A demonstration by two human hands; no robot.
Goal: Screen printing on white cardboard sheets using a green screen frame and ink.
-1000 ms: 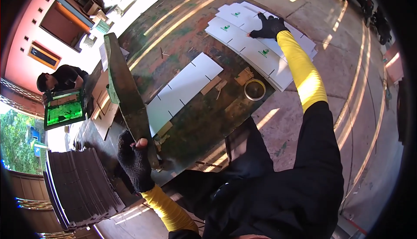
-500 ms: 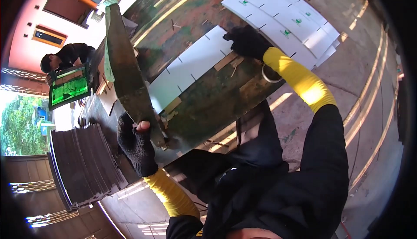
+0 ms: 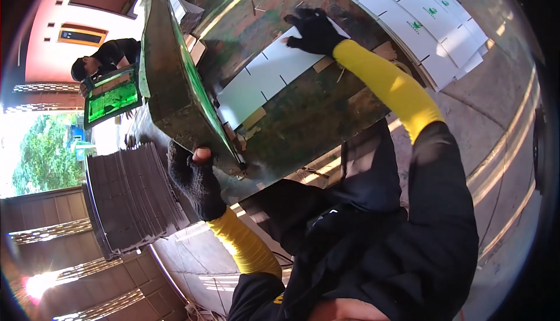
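My left hand [image 3: 197, 182], in a black fingerless glove, grips the near end of a printing screen frame [image 3: 169, 82], its bare thumb over the edge. The frame stands tilted up, with a sliver of green mesh [image 3: 198, 87] showing on its right side. Under and beside it, a white slotted cardboard sheet [image 3: 259, 82] lies flat on the stained table. My right hand [image 3: 318, 32], black-gloved with fingers spread, is over the sheet's far right end. Whether it presses on the sheet I cannot tell.
Printed white sheets [image 3: 417, 20] lie overlapped at the far right. A tall stack of dark sheets [image 3: 134, 195] is at the left. Farther left, another person [image 3: 114, 55] bends behind a green-meshed frame [image 3: 114, 96]. Cardboard strips [image 3: 251, 119] edge the white sheet.
My right hand has moved left, from the sheet's right end to over it, fingers spreading. The frame in my left hand has turned slightly, showing its green mesh. The whole view has shifted.
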